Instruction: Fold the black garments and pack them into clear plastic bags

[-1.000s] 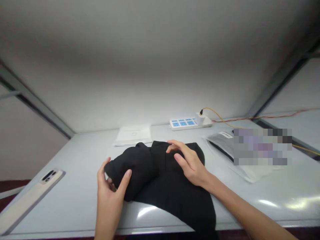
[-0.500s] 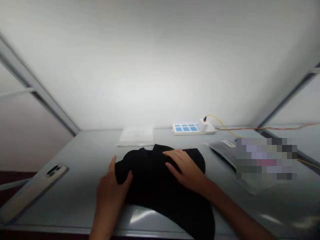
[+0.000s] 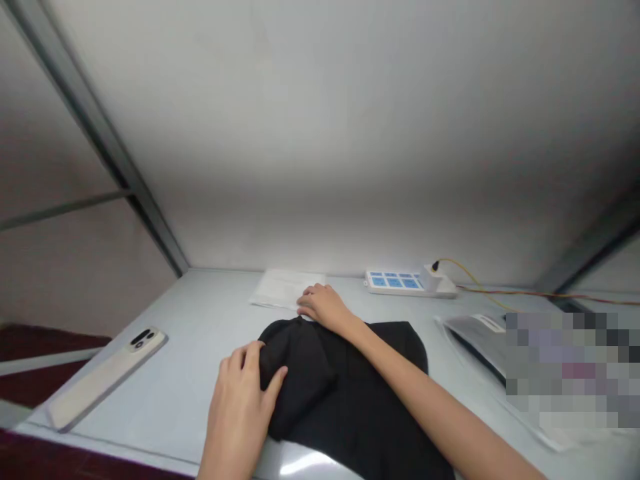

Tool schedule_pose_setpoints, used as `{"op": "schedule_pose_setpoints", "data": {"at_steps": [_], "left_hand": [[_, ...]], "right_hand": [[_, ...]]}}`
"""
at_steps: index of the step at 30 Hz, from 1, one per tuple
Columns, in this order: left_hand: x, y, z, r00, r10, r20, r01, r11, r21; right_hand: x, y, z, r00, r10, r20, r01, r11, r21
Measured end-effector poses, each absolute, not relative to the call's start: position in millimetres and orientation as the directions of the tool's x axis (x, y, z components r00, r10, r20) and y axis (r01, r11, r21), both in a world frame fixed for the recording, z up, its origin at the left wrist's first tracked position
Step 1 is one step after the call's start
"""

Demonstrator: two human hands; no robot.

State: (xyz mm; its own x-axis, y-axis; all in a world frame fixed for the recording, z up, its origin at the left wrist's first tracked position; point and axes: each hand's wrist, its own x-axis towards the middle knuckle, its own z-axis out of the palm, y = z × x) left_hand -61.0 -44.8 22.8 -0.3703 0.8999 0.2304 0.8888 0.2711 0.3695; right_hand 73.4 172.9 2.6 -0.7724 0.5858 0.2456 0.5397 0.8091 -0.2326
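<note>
A black cloth garment (image 3: 357, 393) lies partly folded on the table, running off the bottom of the view; its exact kind does not show. At its left edge, my left hand (image 3: 245, 393) grips a raised fold, thumb on top and fingers curled at the edge. My right hand (image 3: 324, 307) reaches past the garment's far edge, its fingers stretched out over the near corner of a flat white packet (image 3: 285, 288). The right forearm crosses above the cloth. Whether the right fingers touch the packet is unclear.
A pale phone-shaped object (image 3: 107, 380) with a camera block lies at left. Against the wall, a power strip (image 3: 395, 283) holds a white plug (image 3: 434, 277) with a yellow cable. Right of the garment is a clear plastic bag (image 3: 475, 340), partly blurred out. Metal frame posts (image 3: 155, 223) flank the table.
My right hand has moved from on top of the garment to beyond its far edge. My left hand has closed on the left fold. The camera view has shifted.
</note>
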Motion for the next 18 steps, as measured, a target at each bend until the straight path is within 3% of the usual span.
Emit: {"op": "schedule_pose_setpoints", "data": {"at_steps": [5, 12, 18], "left_hand": [[-68, -42, 20, -0.34, 0.935, 0.099, 0.841, 0.255, 0.478], [-57, -45, 28, -0.409, 0.905, 0.116, 0.865, 0.343, 0.367], [-47, -47, 33, -0.372, 0.869, 0.326, 0.805, 0.128, 0.579]], "right_hand": [[81, 178, -12, -0.729, 0.631, 0.265, 0.537, 0.767, -0.351], [84, 183, -14, -0.759, 0.585, 0.285, 0.401, 0.765, -0.504], [84, 191, -18, -0.736, 0.625, 0.26, 0.379, 0.698, -0.608]]}}
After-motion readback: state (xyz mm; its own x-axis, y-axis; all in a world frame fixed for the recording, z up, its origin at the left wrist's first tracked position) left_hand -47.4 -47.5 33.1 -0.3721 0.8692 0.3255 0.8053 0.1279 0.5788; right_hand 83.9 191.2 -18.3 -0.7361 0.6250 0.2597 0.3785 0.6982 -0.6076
